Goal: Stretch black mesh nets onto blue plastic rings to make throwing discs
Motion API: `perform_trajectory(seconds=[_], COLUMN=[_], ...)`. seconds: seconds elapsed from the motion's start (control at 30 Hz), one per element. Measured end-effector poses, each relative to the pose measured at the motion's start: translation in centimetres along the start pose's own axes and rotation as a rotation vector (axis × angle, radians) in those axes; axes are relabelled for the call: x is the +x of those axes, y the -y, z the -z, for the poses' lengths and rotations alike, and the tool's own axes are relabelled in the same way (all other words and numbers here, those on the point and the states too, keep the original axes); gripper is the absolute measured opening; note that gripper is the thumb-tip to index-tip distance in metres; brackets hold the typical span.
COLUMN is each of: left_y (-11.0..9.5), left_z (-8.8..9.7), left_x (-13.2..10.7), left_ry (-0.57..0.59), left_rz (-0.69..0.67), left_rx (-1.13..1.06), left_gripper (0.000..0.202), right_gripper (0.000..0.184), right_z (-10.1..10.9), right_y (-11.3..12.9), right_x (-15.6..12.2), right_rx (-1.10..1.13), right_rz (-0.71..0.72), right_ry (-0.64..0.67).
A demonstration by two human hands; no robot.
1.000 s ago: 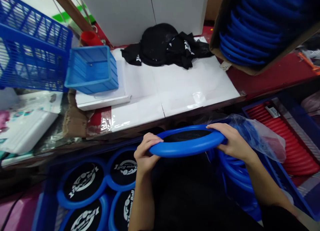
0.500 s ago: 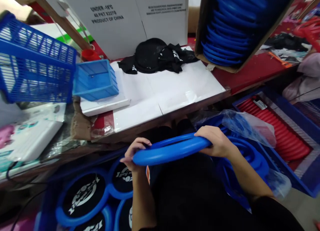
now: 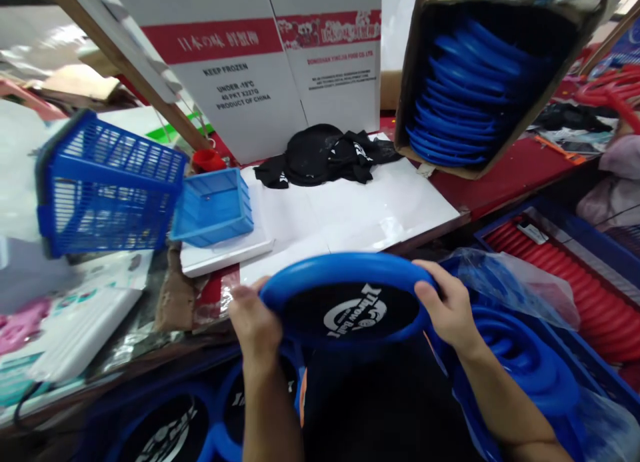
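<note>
Held in front of my body is a throwing disc (image 3: 305, 309) with a thick blue rim and a black centre bearing white "Throw Ball" print. Its printed face is tilted towards me. At its left rim my left hand (image 3: 256, 321), blurred by motion, is closed. My right hand (image 3: 447, 305) grips the right rim, thumb on the near side. Below left, finished-looking discs of the same kind (image 3: 165, 425) lie in a bin. On the white worktop (image 3: 345, 212) beyond rests a pile of black printed fabric pieces (image 3: 320, 155).
A tilted carton (image 3: 470, 95) holds many blue rings. Left are a light-blue tray (image 3: 213, 209) and a blue basket (image 3: 113, 189). White cartons (image 3: 240, 89) stand behind. Right, more blue rings (image 3: 525, 355) lie under plastic beside red rings (image 3: 555, 269) in a crate.
The disc has turned from nearly edge-on to showing its printed black face. Both hands stay on its rim. The camera view has tilted upward, showing more of the cartons.
</note>
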State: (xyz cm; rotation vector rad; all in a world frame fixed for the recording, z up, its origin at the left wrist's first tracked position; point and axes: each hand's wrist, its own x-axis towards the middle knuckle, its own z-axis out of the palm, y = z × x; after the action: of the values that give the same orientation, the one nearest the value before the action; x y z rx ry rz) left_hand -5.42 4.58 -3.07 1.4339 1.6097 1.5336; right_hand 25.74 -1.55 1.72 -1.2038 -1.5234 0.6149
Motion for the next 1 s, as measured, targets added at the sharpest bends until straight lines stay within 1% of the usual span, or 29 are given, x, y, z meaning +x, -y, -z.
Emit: perform_trajectory(seconds=[0.03, 0.1, 0.13, 0.2, 0.23, 0.3, 0.33, 0.4, 0.5, 0.57, 0.7, 0.77, 0.83, 0.9, 0.93, 1.0], left_y=[-0.7, -1.9, -2.2, -2.3, -2.1, -1.4, -0.9, -0.3, -0.1, -0.4, -0.9, -0.8, -0.5, -0.2, -0.1, 0.1], left_z=[-0.8, -3.3, -4.9, -8.3, -9.9, -12.5, -13.3, -14.4, -14.8, -14.7, -14.6, -14.7, -14.6, -13.7, -12.8, -10.2], left_x=[2.2, 6.9, 9.1, 12.6, 13.7, 14.7, 14.8, 14.4, 13.5, 13.1, 12.8, 13.0, 13.3, 13.5, 13.3, 12.1], left_ry=[-0.001, 0.092, 0.166, 0.321, 0.384, 0.470, 0.497, 0.543, 0.608, 0.625, 0.586, 0.561, 0.551, 0.567, 0.578, 0.586], left_rz=[0.030, 0.150, 0.177, 0.191, 0.196, 0.191, 0.183, 0.178, 0.209, 0.224, 0.226, 0.218, 0.218, 0.212, 0.195, 0.115], left_rx=[0.055, 0.348, 0.446, 0.542, 0.583, 0.647, 0.678, 0.741, 0.831, 0.867, 0.883, 0.847, 0.762, 0.596, 0.481, 0.233], left_gripper=[0.080, 0.083, 0.085, 0.088, 0.088, 0.087, 0.087, 0.085, 0.087, 0.089, 0.095, 0.095, 0.094, 0.094, 0.092, 0.082], right_gripper=[0.027, 0.034, 0.037, 0.041, 0.042, 0.045, 0.047, 0.049, 0.050, 0.050, 0.052, 0.052, 0.050, 0.048, 0.047, 0.047], right_z=[-0.4, -1.4, -1.9, -2.8, -3.1, -3.7, -3.9, -4.1, -4.1, -4.0, -3.9, -4.0, -4.2, -4.2, -4.0, -3.2], right_y=[-0.9, -3.0, -4.1, -6.2, -7.2, -8.8, -9.4, -10.2, -10.7, -10.7, -10.6, -10.5, -10.5, -10.4, -10.3, -10.1], right_x=[1.1, 3.1, 3.9, 5.0, 5.2, 5.0, 4.7, 3.9, 2.6, 2.2, 2.5, 2.9, 3.3, 3.4, 3.3, 3.1], right_rx=[0.061, 0.178, 0.229, 0.323, 0.365, 0.429, 0.446, 0.453, 0.417, 0.390, 0.371, 0.402, 0.464, 0.543, 0.584, 0.659], right_rz=[-0.130, -0.334, -0.403, -0.508, -0.550, -0.624, -0.656, -0.707, -0.758, -0.780, -0.780, -0.779, -0.795, -0.828, -0.851, -0.898], right_ry=[-0.036, -0.083, -0.093, -0.110, -0.123, -0.166, -0.191, -0.242, -0.263, -0.253, -0.271, -0.277, -0.272, -0.278, -0.292, -0.327])
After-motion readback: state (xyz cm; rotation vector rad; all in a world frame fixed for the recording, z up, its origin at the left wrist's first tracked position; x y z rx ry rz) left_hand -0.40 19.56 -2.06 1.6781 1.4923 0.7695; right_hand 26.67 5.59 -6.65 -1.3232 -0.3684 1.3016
